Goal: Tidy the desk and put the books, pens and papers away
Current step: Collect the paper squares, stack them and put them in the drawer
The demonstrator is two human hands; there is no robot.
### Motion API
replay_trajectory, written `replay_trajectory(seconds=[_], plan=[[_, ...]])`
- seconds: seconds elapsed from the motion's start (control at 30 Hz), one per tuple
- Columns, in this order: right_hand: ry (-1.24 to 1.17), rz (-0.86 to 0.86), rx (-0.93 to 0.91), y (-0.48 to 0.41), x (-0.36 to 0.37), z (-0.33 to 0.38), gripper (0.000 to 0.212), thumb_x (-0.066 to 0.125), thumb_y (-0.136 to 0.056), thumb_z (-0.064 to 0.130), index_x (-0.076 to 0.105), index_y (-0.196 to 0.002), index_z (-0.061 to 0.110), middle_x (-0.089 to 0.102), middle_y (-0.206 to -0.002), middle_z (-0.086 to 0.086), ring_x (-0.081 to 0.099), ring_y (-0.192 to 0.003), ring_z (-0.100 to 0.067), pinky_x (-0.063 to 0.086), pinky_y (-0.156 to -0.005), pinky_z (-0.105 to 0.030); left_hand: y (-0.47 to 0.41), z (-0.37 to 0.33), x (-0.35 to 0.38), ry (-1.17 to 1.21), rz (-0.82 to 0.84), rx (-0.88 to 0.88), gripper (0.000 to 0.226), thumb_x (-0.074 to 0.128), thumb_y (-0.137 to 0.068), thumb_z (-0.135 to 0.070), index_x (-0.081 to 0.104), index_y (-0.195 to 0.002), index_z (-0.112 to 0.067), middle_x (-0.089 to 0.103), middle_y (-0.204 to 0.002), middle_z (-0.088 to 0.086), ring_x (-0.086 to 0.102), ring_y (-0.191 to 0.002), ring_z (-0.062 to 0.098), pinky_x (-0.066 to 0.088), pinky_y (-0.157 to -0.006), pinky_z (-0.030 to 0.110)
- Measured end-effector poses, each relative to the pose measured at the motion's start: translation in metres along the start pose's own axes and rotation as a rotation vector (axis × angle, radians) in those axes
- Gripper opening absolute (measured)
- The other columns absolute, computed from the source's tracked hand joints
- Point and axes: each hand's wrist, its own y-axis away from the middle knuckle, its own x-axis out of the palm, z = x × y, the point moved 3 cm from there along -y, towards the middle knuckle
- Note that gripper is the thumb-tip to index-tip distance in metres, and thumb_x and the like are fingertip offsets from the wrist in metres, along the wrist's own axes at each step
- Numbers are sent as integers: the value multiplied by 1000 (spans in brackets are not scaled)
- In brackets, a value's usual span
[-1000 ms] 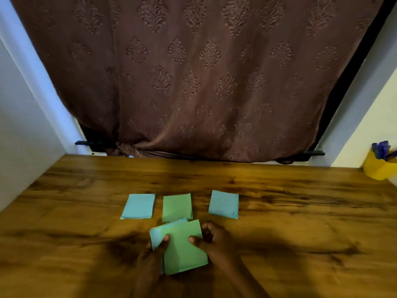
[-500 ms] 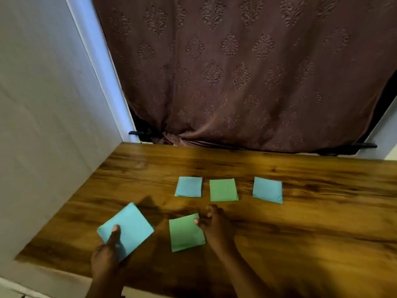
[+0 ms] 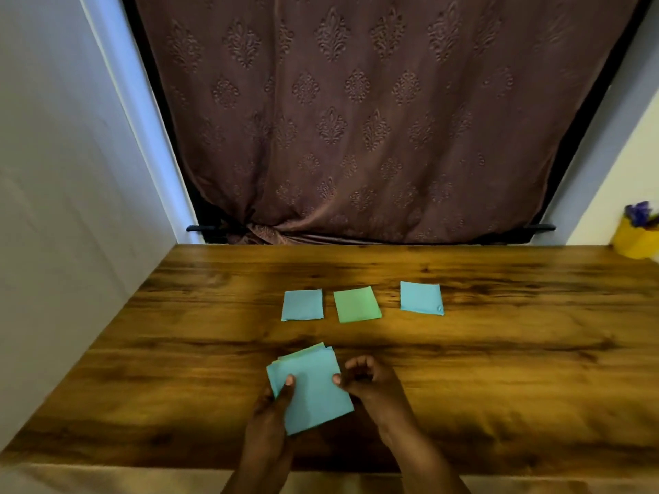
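- No text, label, brand, number or sign can be read anywhere in the head view.
- The blue paper stack (image 3: 313,390) near the front of the surface shows a plain top face with no writing.
- The three loose paper squares behind it, a blue square (image 3: 302,304), a green square (image 3: 357,304) and another blue square (image 3: 421,298), are blank on the sides that show.
- The yellow cup (image 3: 634,240) at the far right carries no legible mark; it is blurred.
- The brown curtain (image 3: 356,119) bears only an embossed ornament pattern, no letters.
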Motion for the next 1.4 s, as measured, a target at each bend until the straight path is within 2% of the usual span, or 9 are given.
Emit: replay_trajectory(seconds=[0.33,0.5,0.7,0.83,0.9,1.0,1.1,1.23,1.4], plan=[[-34,-62,-40,13,-32,6,12,70,-82,19,71,-88,9,74,-91,-8,70,-83,-19,58,-68,-29,1,4,25,81,-2,-20,28,62,-88,-20,52,-113,-10,58,-105,14,56,-90,30,49,-62,37],[-173,-176,23,-17,-69,15,15,68,-84,17,67,-93,5,70,-81,-6,64,-68,-16,46,-42,-19,-3,-2,13,128,-39,15,31,58,-91,-19,50,-121,-13,55,-98,9,50,-83,24,45,-62,35],[479,-438,-84,-48,-92,-2,24,66,-86,29,67,-103,13,68,-109,-9,62,-100,-24,52,-81,-34,-6,4,-1,173,-57,-10,37,60,-90,-19,51,-126,-15,55,-114,13,53,-90,28,46,-64,35],[258,-172,-99,-16,-59,-4,29,70,-82,32,66,-105,16,67,-102,3,60,-93,-9,47,-75,-19,-8,14,13,147,-33,-34,42,64,-86,-14,51,-125,-13,59,-112,13,55,-94,30,46,-62,35],[212,-12,-69,-4,-39,-11,28,74,-77,34,67,-99,18,69,-100,3,64,-92,-11,53,-79,-25,-5,18,29,126,6,-47,39,64,-86,-11,52,-123,-12,61,-106,11,57,-87,28,47,-61,35],[182,-103,-133,-3,-49,-18,15,77,-75,24,66,-83,17,72,-90,-5,68,-87,-21,56,-81,-42,-3,24,49,106,37,-41,30,60,-89,-13,54,-119,-12,61,-108,14,57,-82,24,48,-56,33],[28,-175,-120,-2,-89,-13,8,72,-80,7,65,-78,11,72,-82,-9,69,-80,-24,57,-69,-33,-9,30,60,93,28,-28,34,59,-90,-20,54,-121,-7,59,-117,15,58,-90,30,52,-45,27],[-118,-272,-25,-13,-161,-2,5,65,-85,5,63,-81,7,70,-78,-8,65,-66,-15,51,-51,-22,-15,33,76,38,-13,-13,43,64,-86,-30,55,-123,-10,56,-115,17,51,-103,39,48,-63,36],[387,-400,-12,-38,-218,-2,30,67,-84,31,65,-100,6,68,-101,-11,63,-93,-26,47,-78,-32,-4,40,117,23,-43,-12,42,63,-88,-21,50,-127,-12,53,-114,12,47,-91,29,43,-76,38]])
